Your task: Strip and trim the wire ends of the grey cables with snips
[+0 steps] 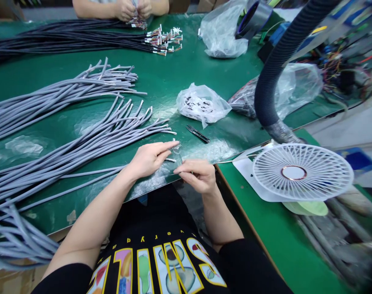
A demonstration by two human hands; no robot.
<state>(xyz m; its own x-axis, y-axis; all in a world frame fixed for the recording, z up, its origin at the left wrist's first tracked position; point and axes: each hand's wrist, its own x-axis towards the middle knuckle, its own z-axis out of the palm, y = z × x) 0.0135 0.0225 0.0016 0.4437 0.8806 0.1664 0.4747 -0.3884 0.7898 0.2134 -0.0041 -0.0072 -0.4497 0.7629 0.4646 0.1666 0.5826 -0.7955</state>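
My left hand (152, 157) is palm down near the table's front edge, its fingers stretched to the right and the thumb slightly apart. A grey cable (170, 160) passes beneath it, its pale end sticking out below the thumb. Whether the hidden fingers press on the cable, I cannot tell. Thin whitish strands (176, 150) are near these fingertips. Just right of the cable end, my right hand (198, 173) is closed, thumb and index finger pinched together over the table edge. What it pinches is too small to make out. Black thread snips (198, 134) lie beyond both hands.
Bundles of grey cables (81, 139) cover the left side. Behind them lie black cables (81, 41) with white connectors. A plastic bag (204, 106) holds small black and white parts. At right are a black hose (271, 77) and white fan (302, 173). Another person's hands (133, 9) work opposite.
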